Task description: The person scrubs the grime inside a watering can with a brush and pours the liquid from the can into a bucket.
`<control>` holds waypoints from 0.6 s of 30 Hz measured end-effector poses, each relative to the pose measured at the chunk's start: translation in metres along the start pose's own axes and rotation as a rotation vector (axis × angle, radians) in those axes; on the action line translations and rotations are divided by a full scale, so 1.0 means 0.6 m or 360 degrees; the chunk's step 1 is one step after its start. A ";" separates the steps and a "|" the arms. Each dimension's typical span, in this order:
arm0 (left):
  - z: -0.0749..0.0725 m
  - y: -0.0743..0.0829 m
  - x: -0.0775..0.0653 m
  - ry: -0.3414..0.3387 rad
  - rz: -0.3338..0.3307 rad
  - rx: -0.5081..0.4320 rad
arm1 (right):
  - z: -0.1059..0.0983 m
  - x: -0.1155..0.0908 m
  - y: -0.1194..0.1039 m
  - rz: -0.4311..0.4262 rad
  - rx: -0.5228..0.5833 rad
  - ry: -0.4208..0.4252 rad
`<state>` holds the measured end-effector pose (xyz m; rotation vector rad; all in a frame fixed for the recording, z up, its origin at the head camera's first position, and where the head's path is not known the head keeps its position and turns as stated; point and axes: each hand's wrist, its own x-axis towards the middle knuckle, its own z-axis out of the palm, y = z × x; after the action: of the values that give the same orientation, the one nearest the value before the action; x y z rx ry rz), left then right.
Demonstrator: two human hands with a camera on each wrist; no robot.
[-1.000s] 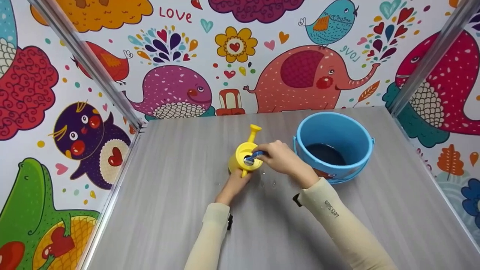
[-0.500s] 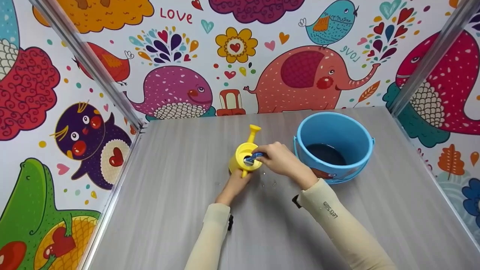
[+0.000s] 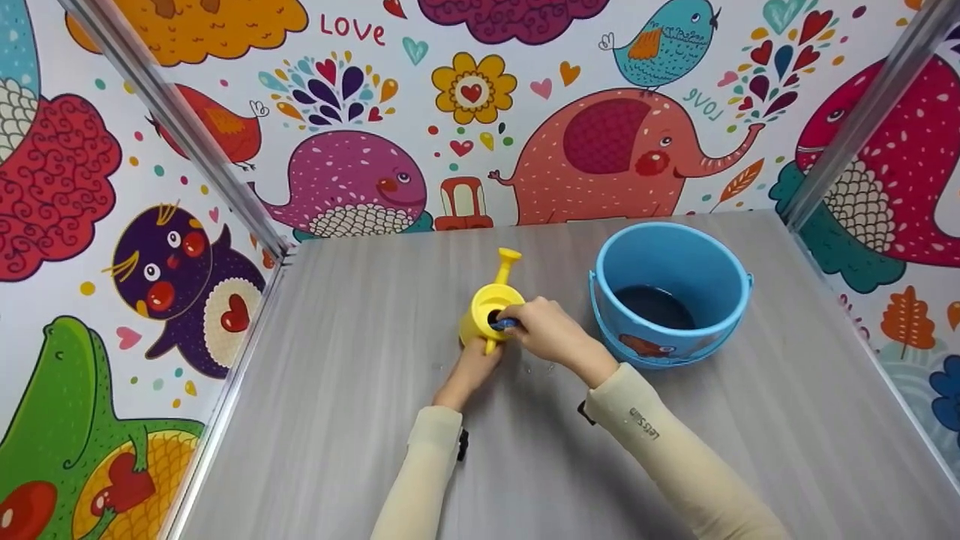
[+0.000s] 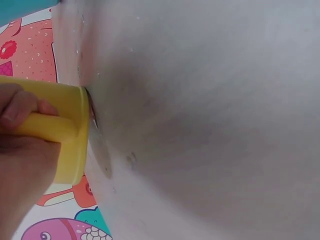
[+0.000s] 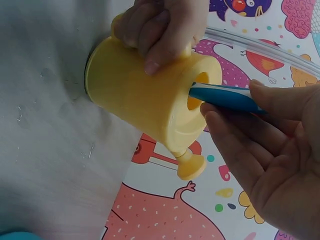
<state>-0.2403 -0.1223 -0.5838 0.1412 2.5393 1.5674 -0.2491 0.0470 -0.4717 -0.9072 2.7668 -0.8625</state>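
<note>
A yellow toy watering can (image 3: pixel 480 319) stands on the table, its spout and sprinkler rose pointing toward the back wall. My left hand (image 3: pixel 472 369) grips its handle (image 4: pixel 42 126), with fingers curled round it. From the right, my right hand (image 3: pixel 551 330) pinches a blue-and-white toothbrush (image 5: pixel 227 97) between thumb and fingertips. The toothbrush's far end goes into the round hole in the can's top, where its head is hidden. Small water drops (image 5: pixel 91 150) lie on the table near the can's base.
To the right stands a blue bucket (image 3: pixel 611 259) with dark liquid or a dark bottom inside, its handle hanging down in front. Printed cartoon walls (image 3: pixel 360 180) and metal posts (image 3: pixel 862 112) bound the grey table (image 3: pixel 337 322) at the back and sides.
My right hand has shifted slightly down and left, and the toothbrush has tilted deeper into the hole, less of it showing. My left hand and the can stay in place.
</note>
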 end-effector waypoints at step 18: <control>0.000 0.000 0.000 0.0013 0.0018 0.0039 | -0.004 -0.010 0.001 0.0007 0.0055 0.0014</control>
<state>-0.2399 -0.1221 -0.5840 0.1530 2.5693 1.5442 -0.2452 0.0518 -0.4701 -0.8930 2.7513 -0.9130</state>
